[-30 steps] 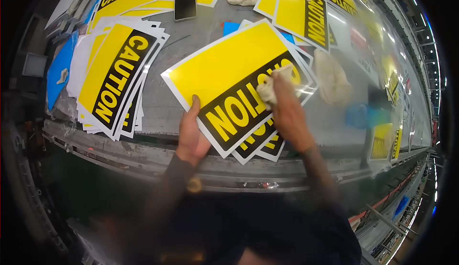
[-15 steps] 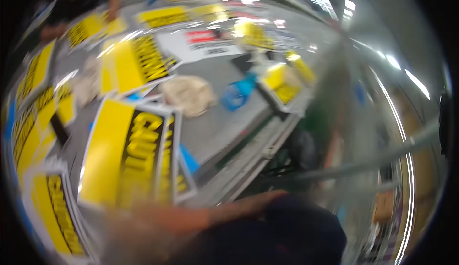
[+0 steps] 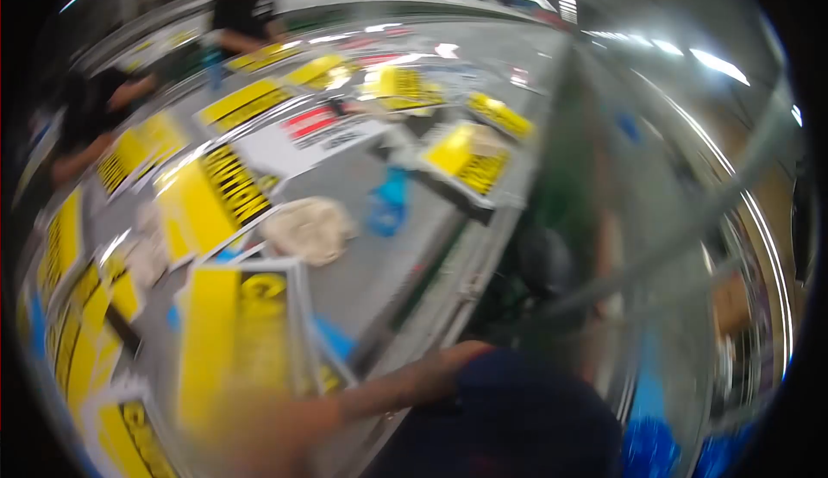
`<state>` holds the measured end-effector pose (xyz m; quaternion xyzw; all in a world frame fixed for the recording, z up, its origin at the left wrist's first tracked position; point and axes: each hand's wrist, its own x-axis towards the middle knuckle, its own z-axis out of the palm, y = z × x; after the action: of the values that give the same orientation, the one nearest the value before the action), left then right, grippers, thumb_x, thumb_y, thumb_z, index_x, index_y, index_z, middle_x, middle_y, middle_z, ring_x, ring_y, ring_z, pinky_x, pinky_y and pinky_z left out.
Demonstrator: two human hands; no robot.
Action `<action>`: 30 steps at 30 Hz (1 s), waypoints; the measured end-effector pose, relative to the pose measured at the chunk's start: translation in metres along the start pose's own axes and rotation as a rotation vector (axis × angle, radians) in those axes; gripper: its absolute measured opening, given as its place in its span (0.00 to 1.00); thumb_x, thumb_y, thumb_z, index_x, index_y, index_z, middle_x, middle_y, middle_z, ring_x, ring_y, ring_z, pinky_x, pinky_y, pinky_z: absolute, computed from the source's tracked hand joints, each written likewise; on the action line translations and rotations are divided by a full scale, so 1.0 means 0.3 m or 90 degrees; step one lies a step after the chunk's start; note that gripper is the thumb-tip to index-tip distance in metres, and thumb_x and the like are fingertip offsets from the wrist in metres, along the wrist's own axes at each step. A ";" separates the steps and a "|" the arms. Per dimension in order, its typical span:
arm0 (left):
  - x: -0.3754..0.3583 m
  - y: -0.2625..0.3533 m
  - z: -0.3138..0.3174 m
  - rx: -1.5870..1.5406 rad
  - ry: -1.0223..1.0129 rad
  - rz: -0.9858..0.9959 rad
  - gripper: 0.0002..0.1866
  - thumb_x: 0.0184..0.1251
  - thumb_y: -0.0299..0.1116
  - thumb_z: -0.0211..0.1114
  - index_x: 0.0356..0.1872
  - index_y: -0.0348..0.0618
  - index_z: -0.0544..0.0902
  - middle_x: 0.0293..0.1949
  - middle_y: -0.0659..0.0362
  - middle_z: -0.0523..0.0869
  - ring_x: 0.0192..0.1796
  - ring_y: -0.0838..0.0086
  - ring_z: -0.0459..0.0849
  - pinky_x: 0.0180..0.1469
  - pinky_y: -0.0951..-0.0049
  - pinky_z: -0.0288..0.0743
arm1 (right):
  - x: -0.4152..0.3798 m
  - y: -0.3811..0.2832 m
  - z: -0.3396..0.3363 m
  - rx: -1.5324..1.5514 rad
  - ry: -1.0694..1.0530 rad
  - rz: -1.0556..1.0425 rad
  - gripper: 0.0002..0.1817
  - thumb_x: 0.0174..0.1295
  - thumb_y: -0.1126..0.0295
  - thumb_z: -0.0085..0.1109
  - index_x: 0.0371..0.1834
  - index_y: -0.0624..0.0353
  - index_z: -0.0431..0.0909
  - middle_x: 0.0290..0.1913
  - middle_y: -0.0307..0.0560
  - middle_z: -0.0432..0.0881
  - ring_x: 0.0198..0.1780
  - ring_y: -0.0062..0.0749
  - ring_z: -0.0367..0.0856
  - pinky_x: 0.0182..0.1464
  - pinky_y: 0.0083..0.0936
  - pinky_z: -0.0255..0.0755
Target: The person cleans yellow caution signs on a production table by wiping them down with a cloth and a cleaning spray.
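Observation:
From the lower right my bare right forearm reaches out of a dark sleeve, and my right hand (image 3: 267,422) is smeared by motion. It lies over the lower part of a yellow and black caution sign (image 3: 207,323) with a white border. The blur hides its fingers and whether they hold the sign. Under that sign, edges of other signs and a blue piece (image 3: 335,337) stick out. A crumpled cream cloth (image 3: 315,229) lies just beyond. Another stack of caution signs (image 3: 129,430) is at lower left. My left hand is not in view.
More yellow signs (image 3: 211,198) are spread over the grey table (image 3: 345,167). A blue crumpled thing (image 3: 388,202) lies near the table's right edge. Two people in dark shirts, one person (image 3: 246,12) farther off, stand along the far left side. Blue bags (image 3: 651,448) are at lower right.
The view has swung, so the table's things sit lower and the second person shows more fully. My right hand is still over the caution sign, blurred in both frames.

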<state>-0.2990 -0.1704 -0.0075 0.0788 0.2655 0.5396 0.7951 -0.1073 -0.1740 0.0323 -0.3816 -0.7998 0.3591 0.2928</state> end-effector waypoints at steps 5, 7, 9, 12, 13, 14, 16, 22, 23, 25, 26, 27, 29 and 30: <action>0.116 -0.254 -0.007 -0.258 -0.148 0.003 0.39 0.88 0.63 0.53 0.80 0.40 0.73 0.76 0.47 0.81 0.73 0.53 0.82 0.78 0.44 0.75 | 0.012 0.093 -0.163 -0.314 -0.210 -0.057 0.21 0.74 0.67 0.60 0.65 0.66 0.78 0.79 0.73 0.69 0.81 0.67 0.65 0.86 0.52 0.56; 0.090 -0.205 0.068 -0.279 -0.186 0.041 0.44 0.83 0.69 0.56 0.84 0.44 0.70 0.79 0.51 0.79 0.74 0.56 0.82 0.77 0.47 0.76 | 0.059 0.137 -0.219 -0.274 -0.122 -0.053 0.26 0.75 0.67 0.59 0.73 0.66 0.72 0.81 0.71 0.69 0.83 0.66 0.64 0.85 0.49 0.58; 0.167 -0.215 0.002 -0.327 -0.187 0.083 0.44 0.82 0.72 0.56 0.84 0.49 0.70 0.79 0.55 0.79 0.74 0.62 0.82 0.76 0.53 0.76 | 0.121 0.157 -0.226 -0.242 -0.078 -0.016 0.31 0.77 0.67 0.59 0.80 0.65 0.67 0.83 0.69 0.69 0.85 0.65 0.64 0.85 0.46 0.59; 0.143 -0.211 0.083 -0.272 -0.122 0.109 0.41 0.81 0.75 0.55 0.78 0.55 0.78 0.62 0.62 0.88 0.60 0.72 0.86 0.65 0.61 0.81 | 0.070 0.042 -0.059 -0.175 -0.126 -0.171 0.37 0.75 0.71 0.60 0.87 0.64 0.64 0.85 0.67 0.68 0.86 0.62 0.64 0.84 0.43 0.61; 0.111 -0.190 0.103 -0.236 -0.053 0.118 0.40 0.81 0.76 0.53 0.75 0.56 0.80 0.54 0.64 0.89 0.54 0.75 0.86 0.61 0.62 0.82 | 0.084 0.002 -0.067 -0.193 -0.141 -0.214 0.37 0.74 0.73 0.61 0.87 0.64 0.64 0.85 0.67 0.69 0.86 0.62 0.65 0.84 0.42 0.61; 0.064 -0.154 0.107 -0.308 -0.074 0.050 0.40 0.81 0.76 0.52 0.73 0.55 0.82 0.50 0.65 0.89 0.51 0.77 0.86 0.58 0.62 0.83 | 0.076 -0.035 -0.073 -0.199 -0.157 -0.257 0.38 0.73 0.75 0.62 0.86 0.64 0.65 0.84 0.67 0.69 0.86 0.61 0.65 0.84 0.41 0.61; 0.065 -0.146 0.112 -0.315 -0.216 0.081 0.42 0.81 0.77 0.51 0.77 0.55 0.79 0.62 0.62 0.88 0.60 0.71 0.85 0.65 0.62 0.81 | 0.092 -0.022 -0.133 -0.209 -0.186 -0.098 0.35 0.74 0.78 0.61 0.85 0.65 0.67 0.83 0.65 0.72 0.83 0.59 0.71 0.80 0.38 0.69; 0.070 -0.152 0.145 -0.293 -0.285 0.100 0.45 0.81 0.78 0.49 0.84 0.55 0.72 0.78 0.60 0.81 0.73 0.67 0.81 0.76 0.60 0.74 | 0.153 0.102 -0.154 -0.299 -0.036 0.000 0.35 0.85 0.57 0.53 0.85 0.71 0.64 0.82 0.72 0.71 0.82 0.65 0.69 0.84 0.48 0.62; 0.081 -0.168 0.145 -0.286 -0.269 0.122 0.45 0.81 0.78 0.49 0.83 0.55 0.73 0.78 0.60 0.81 0.73 0.67 0.81 0.76 0.61 0.74 | 0.129 0.109 -0.105 -0.319 -0.053 -0.114 0.35 0.86 0.55 0.51 0.85 0.71 0.64 0.84 0.71 0.68 0.84 0.66 0.66 0.86 0.49 0.58; 0.096 -0.180 0.122 -0.296 -0.286 0.128 0.46 0.80 0.79 0.49 0.82 0.55 0.74 0.77 0.58 0.81 0.74 0.66 0.81 0.76 0.61 0.74 | 0.114 -0.032 -0.052 -0.336 -0.112 -0.178 0.35 0.88 0.53 0.48 0.85 0.71 0.65 0.85 0.71 0.67 0.85 0.66 0.63 0.87 0.51 0.55; 0.105 -0.186 0.111 -0.301 -0.294 0.131 0.46 0.79 0.79 0.50 0.81 0.54 0.74 0.77 0.57 0.81 0.74 0.65 0.81 0.77 0.62 0.74 | 0.115 -0.019 -0.079 -0.307 -0.122 -0.160 0.35 0.89 0.52 0.48 0.84 0.71 0.65 0.84 0.71 0.67 0.85 0.66 0.64 0.87 0.51 0.56; 0.113 -0.182 0.101 -0.314 -0.281 0.108 0.47 0.79 0.80 0.50 0.82 0.54 0.74 0.78 0.57 0.81 0.74 0.65 0.81 0.77 0.62 0.74 | 0.133 0.028 -0.111 -0.278 -0.129 -0.144 0.34 0.89 0.52 0.48 0.84 0.71 0.66 0.84 0.71 0.67 0.85 0.66 0.64 0.86 0.51 0.56; 0.051 -0.133 0.158 -0.316 -0.368 0.082 0.48 0.79 0.79 0.49 0.84 0.52 0.72 0.80 0.56 0.79 0.75 0.64 0.80 0.78 0.59 0.74 | 0.154 0.131 -0.195 -0.287 -0.096 -0.136 0.33 0.89 0.53 0.49 0.83 0.70 0.68 0.83 0.71 0.70 0.84 0.67 0.66 0.85 0.51 0.59; 0.053 -0.126 0.157 -0.317 -0.345 0.102 0.48 0.80 0.79 0.49 0.84 0.52 0.71 0.80 0.56 0.78 0.76 0.63 0.79 0.78 0.57 0.74 | 0.168 0.197 -0.241 -0.327 -0.074 -0.088 0.34 0.89 0.52 0.49 0.83 0.70 0.68 0.82 0.72 0.71 0.82 0.67 0.68 0.84 0.50 0.61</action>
<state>-0.2397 -0.1638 0.0114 0.0431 -0.1008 0.6079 0.7865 -0.0571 -0.0806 0.0363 -0.3667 -0.9043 0.1449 0.1638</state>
